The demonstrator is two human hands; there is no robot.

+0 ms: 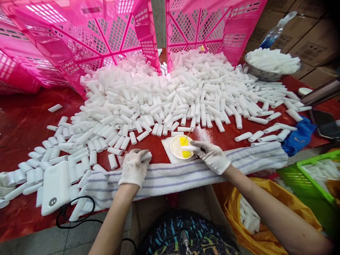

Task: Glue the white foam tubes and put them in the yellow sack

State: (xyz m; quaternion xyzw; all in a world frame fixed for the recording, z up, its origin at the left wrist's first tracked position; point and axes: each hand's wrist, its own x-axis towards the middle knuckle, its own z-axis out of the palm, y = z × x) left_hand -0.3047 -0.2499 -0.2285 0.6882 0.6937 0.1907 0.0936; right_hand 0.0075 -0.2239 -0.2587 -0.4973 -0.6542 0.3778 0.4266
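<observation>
Both my hands wear white gloves. My left hand (pixel 135 165) is closed around a short white plastic tube (pixel 146 156), whose end sticks out past the fingers toward the right. In my right hand (pixel 209 154) another white tube (pixel 188 148) is pinched, lying level over a small white dish (pixel 175 150). Yellow material (pixel 185 140) sits in that dish, and a thin stick (pixel 188 134) leans out of it. Whether the tube touches the yellow material I cannot tell. Beneath the dish lies a white sheet (pixel 168 144).
A big heap of white tubes (pixel 170 92) covers the red table (pixel 23 113), backed by pink crates (pixel 103 35). A striped towel (pixel 170 177) runs along the front edge. A white power bank (pixel 55 187) with a black cable lies left; a yellow sack (pixel 281 198) and green basket (pixel 297 180) stand right.
</observation>
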